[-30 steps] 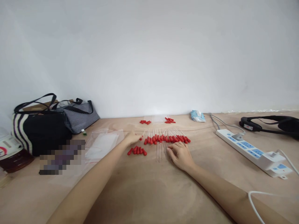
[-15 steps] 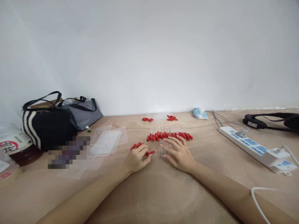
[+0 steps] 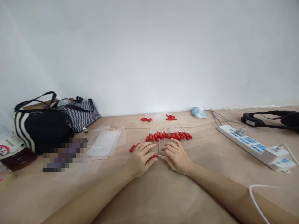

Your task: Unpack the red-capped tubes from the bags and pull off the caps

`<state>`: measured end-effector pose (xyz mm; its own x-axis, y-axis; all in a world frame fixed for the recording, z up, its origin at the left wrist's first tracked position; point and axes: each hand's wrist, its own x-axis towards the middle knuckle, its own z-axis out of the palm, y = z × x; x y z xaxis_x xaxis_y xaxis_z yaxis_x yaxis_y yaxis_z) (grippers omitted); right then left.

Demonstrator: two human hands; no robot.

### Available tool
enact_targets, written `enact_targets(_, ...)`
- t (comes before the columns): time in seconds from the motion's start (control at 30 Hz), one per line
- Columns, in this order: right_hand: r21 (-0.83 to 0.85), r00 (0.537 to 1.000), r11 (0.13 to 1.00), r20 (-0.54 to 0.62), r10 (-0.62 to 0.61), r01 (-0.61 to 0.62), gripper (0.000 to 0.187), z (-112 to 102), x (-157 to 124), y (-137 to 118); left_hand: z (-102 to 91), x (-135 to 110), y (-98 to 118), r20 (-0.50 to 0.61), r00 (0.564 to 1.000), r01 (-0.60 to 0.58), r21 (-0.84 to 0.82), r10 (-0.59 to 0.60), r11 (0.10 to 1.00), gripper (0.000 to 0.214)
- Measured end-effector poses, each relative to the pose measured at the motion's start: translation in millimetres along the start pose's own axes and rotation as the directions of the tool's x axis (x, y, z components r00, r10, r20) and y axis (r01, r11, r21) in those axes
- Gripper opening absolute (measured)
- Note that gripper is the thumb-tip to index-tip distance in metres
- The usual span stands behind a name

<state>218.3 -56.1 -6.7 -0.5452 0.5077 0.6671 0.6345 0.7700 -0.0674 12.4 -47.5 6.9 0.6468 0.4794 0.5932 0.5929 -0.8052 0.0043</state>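
My left hand point(image 3: 140, 159) is closed on a red rubber bulb point(image 3: 154, 156), pinched between thumb and fingers. Facing it, my right hand point(image 3: 177, 155) has its thumb and fingertips together on the end of a clear glass tube, which lines up with the bulb's mouth. Several loose glass tubes point(image 3: 160, 143) lie side by side between the hands, partly hidden by the right fingers. Just beyond them is a row of glass droppers point(image 3: 164, 135), red bulbs toward me and thin tubes pointing away. Loose red bulbs point(image 3: 132, 148) rest beside the left hand's knuckles.
Clear zip bags point(image 3: 105, 143) lie on the left, near two bags point(image 3: 44, 130) and a bottle of dark liquid point(image 3: 17, 158). More red bulbs point(image 3: 171, 117) sit near the wall. A power strip point(image 3: 247, 143), a blue-white packet point(image 3: 199, 112) and black headgear point(image 3: 257, 119) are on the right.
Both hands have come closer together and slightly toward me. My right fingers, spread over the glass tubes before, have drawn in to a pinch by the bulb.
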Motion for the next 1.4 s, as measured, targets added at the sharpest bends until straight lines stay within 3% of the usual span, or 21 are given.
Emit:
enact_targets(0.3, -0.03, 0.999, 0.999, -0.015, -0.045, 0.045, 0.015, -6, 2, -3, 2.2, -1, -1, -0.037, 0.996, -0.08, -0.029, 0.079, 0.996, 0.015)
enact_targets(0.63, -0.046, 0.982, 0.991, -0.139, -0.129, 0.124, 0.013, -3, -1, 0, -2.6, -1, 0, -0.081, 0.988, -0.134, -0.043, 0.131, 0.99, 0.019)
enact_targets(0.73, -0.034, 0.983, 0.997, -0.168, -0.072, 0.067, 0.016, -9, -9, 10, -7.4, -7, -5, -0.098, 0.991, -0.097, -0.041, 0.092, 0.994, 0.018)
enact_targets(0.9, -0.05, 0.976, 0.985, -0.15, 0.156, -0.165, 0.019, -11, -24, 29, -14.3, -14, -13, -0.195, 0.978, 0.067, -0.071, -0.08, 0.995, 0.016)
enact_targets(0.97, 0.009, 0.963, 0.971, -0.127, 0.238, -0.239, 0.025, -6, -26, 33, -17.4, -13, -19, -0.272, 0.937, 0.201, -0.097, -0.22, 0.975, 0.018)
enact_targets(1.07, 0.095, 0.948, 0.951, -0.102, 0.302, -0.293, 0.03, 1, -25, 36, -24.5, -12, -38, -0.347, 0.803, 0.458, -0.159, -0.484, 0.875, 0.022)
enact_targets(1.17, 0.139, 0.938, 0.941, -0.12, 0.324, -0.307, 0.031, 6, -19, 36, -31.8, -15, -59, -0.227, 0.624, 0.709, -0.237, -0.748, 0.664, 0.03)
enact_targets(1.23, 0.157, 0.93, 0.934, -0.133, 0.343, -0.322, 0.028, 8, -14, 35, -34.4, -18, -65, -0.081, 0.539, 0.813, -0.212, -0.838, 0.543, 0.032)
enact_targets(1.3, 0.164, 0.92, 0.925, -0.141, 0.366, -0.343, 0.023, 11, -9, 33, -34.6, -19, -66, 0.025, 0.517, 0.846, -0.168, -0.856, 0.506, 0.03)
enact_targets(1.4, 0.149, 0.911, 0.92, -0.149, 0.384, -0.363, 0.017, 16, -2, 32, -32.8, -18, -61, 0.107, 0.539, 0.839, -0.159, -0.836, 0.52, 0.032)
